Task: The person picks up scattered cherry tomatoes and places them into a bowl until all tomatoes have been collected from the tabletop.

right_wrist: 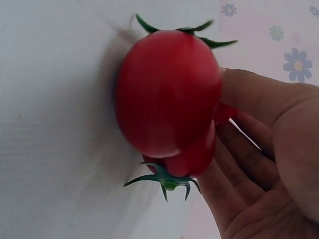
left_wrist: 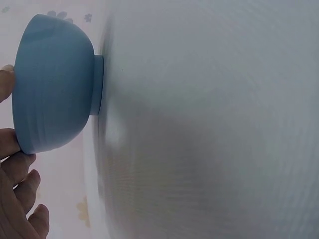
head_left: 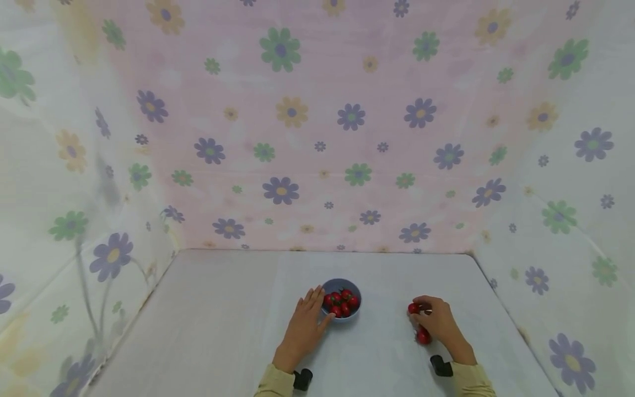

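Observation:
My left hand (head_left: 303,330) rests against the left side of a blue bowl (head_left: 358,312), its fingers straight along the rim and the thumb at the near edge. Several red tomatoes (head_left: 345,310) with green tops fill this bowl. In the left wrist view the bowl (left_wrist: 55,84) stands upright on its foot, fingertips right at its rim. At the right, my right hand (head_left: 441,320) pinches a small tomato (head_left: 413,309) between thumb and fingers. Another tomato (head_left: 423,335) lies just below that hand; in the right wrist view this nearer tomato (right_wrist: 169,94) partly hides the held one (right_wrist: 197,162).
A white cloth (head_left: 223,309) covers the table beneath everything. Flower-patterned fabric walls (head_left: 317,165) rise behind it and on both sides. Dark devices (head_left: 440,366) sit at both wrists, beside beige sleeves.

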Tool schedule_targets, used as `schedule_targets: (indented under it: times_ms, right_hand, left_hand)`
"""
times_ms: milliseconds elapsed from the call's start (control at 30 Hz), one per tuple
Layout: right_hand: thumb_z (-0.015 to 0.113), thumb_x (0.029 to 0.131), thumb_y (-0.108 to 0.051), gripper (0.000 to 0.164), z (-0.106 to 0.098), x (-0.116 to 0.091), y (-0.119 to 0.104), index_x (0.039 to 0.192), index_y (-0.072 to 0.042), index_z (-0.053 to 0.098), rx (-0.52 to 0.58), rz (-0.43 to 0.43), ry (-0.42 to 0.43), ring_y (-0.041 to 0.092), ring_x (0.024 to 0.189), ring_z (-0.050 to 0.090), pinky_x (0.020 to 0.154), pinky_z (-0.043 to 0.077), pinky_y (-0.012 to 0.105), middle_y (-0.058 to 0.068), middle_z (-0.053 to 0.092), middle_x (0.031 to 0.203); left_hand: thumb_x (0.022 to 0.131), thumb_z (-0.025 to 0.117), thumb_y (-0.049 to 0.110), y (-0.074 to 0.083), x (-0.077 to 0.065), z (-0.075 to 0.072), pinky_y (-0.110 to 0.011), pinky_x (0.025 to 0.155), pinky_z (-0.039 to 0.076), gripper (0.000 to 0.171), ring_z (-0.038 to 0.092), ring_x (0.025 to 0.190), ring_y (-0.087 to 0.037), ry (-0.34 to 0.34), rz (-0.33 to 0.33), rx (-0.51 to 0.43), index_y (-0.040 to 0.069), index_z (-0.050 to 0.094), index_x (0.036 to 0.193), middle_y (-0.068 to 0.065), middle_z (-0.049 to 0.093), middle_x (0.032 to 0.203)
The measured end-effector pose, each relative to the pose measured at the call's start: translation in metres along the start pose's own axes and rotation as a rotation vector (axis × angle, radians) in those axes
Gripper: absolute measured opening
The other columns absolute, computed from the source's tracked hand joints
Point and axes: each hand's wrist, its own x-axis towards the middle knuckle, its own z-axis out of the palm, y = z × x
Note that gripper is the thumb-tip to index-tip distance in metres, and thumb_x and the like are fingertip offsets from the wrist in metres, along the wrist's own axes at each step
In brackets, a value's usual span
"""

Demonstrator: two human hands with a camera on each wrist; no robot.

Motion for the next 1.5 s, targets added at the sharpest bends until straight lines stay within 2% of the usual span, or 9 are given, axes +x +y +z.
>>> schedule_targets:
  times_ms: [333,733,1200,1500]
  right_hand:
    - [0.076,0.086,0.003,0.038,0.0,-0.001,-0.005,0.122,0.008,0.068,0.027,-0.05,0.046,0.038,0.108,0.066,0.094,0.057,0.051,0.024,0.07,0.117]
    - [0.076,0.087,0.002,0.041,0.004,-0.002,-0.007,0.126,0.006,0.065,0.069,0.01,0.036,0.039,0.113,0.064,0.096,0.056,0.05,0.023,0.068,0.121]
    - [0.077,0.086,0.001,0.042,0.012,-0.002,-0.015,0.127,0.003,0.066,0.082,0.016,0.051,0.037,0.116,0.064,0.097,0.056,0.048,0.02,0.068,0.123]
    - [0.076,0.086,0.004,0.04,0.012,-0.004,-0.022,0.125,0.004,0.066,0.106,-0.009,0.059,0.036,0.115,0.065,0.096,0.056,0.045,0.019,0.069,0.121]
  left_hand:
    - [0.106,0.051,0.045,0.001,0.0,-0.001,-0.059,0.121,0.027,0.069,0.028,0.152,-0.037,0.006,-0.002,-0.002,-0.001,0.037,0.156,-0.016,0.033,0.164]
    - [0.105,0.052,0.044,0.001,0.0,-0.001,-0.058,0.121,0.027,0.069,0.029,0.152,-0.036,-0.008,-0.004,0.014,-0.001,0.037,0.156,-0.016,0.032,0.164]
    - [0.106,0.05,0.045,0.0,0.0,-0.001,-0.058,0.121,0.028,0.069,0.031,0.152,-0.036,0.013,0.008,0.023,-0.002,0.038,0.155,-0.016,0.033,0.164]
    - [0.106,0.05,0.046,0.002,-0.001,-0.001,-0.058,0.121,0.027,0.07,0.031,0.151,-0.036,0.005,0.001,0.014,-0.002,0.037,0.156,-0.016,0.033,0.164]
